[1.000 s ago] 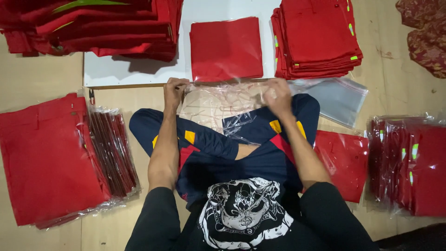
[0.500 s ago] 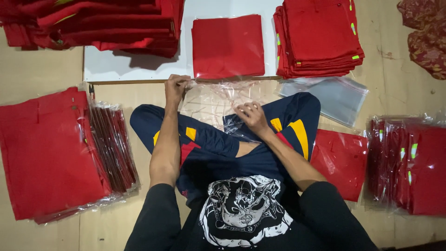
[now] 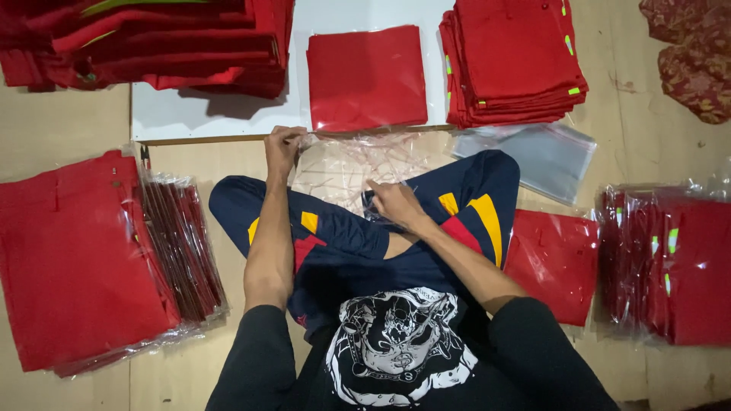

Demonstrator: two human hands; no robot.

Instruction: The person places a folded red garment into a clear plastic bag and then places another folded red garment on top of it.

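The clear plastic bag (image 3: pixel 346 164) lies crinkled on the floor between the knees, its top edge against the white board (image 3: pixel 205 114). Left hand (image 3: pixel 283 146) has a tight grip pinching the bag's corner at 10 o'clock; right hand (image 3: pixel 396 204) rests flat on its lower edge at 4 o'clock, grip loose, holding nothing. I'd keep that corner taut and smooth outward. Folded red cloth (image 3: pixel 367 76) waits at 12.

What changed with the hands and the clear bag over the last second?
The right hand left the far right corner of the clear plastic bag and came back toward the lap, now resting on the bag's near edge. The left hand kept its pinch on the far left corner. The folded red garment and the red stacks stayed put.
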